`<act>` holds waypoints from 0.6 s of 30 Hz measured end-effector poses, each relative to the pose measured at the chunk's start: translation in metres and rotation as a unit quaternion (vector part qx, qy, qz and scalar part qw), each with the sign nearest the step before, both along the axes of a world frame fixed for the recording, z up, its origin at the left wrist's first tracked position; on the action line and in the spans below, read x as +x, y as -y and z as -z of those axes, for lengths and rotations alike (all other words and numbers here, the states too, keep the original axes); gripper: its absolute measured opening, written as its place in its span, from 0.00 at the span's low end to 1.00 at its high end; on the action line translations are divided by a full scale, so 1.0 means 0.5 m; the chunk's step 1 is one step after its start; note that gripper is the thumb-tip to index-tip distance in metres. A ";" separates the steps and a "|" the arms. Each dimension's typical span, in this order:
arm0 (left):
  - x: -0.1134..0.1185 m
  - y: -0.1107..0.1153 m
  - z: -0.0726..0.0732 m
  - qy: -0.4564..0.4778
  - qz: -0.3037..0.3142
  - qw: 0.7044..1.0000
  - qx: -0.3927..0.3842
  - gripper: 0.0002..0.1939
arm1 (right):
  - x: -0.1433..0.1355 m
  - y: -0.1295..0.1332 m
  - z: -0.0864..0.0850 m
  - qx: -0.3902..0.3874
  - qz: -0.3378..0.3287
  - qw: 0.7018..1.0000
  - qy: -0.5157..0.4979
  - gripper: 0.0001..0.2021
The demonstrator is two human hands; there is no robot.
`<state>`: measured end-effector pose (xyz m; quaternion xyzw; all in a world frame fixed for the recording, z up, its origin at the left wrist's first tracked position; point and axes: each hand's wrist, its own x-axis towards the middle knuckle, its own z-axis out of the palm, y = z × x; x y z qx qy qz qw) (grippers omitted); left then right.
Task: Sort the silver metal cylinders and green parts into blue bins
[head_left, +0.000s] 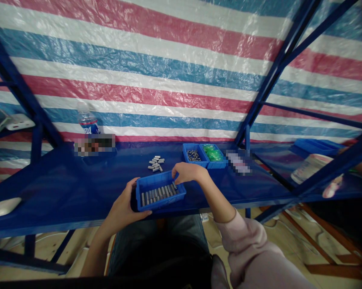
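The left hand point(124, 206) clasps one end of the blue tray point(165, 202), likely steadying it for the right hand point(187, 172), apparently pinching a metal rod point(174, 186).

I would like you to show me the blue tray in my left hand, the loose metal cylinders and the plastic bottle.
Blue tray point(164, 203): head view, on its near wall.
Loose metal cylinders point(155, 165): head view, on one mid-pile cylinder.
Plastic bottle point(87, 117): head view, on the body above its label.
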<state>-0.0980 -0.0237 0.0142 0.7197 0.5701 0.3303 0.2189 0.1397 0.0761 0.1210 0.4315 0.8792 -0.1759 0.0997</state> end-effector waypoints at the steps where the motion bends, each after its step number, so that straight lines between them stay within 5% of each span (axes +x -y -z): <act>1: 0.000 0.000 0.000 -0.001 -0.001 1.000 -0.001 0.48 | -0.001 0.000 0.002 0.002 0.001 1.000 0.001 0.16; 14: -0.001 -0.001 0.003 0.000 0.004 1.000 0.001 0.48 | -0.001 0.001 0.008 -0.034 0.000 0.999 -0.011 0.10; 18: 0.000 -0.001 0.000 0.001 0.001 1.000 -0.006 0.48 | 0.006 -0.012 0.013 0.022 -0.013 0.989 -0.148 0.08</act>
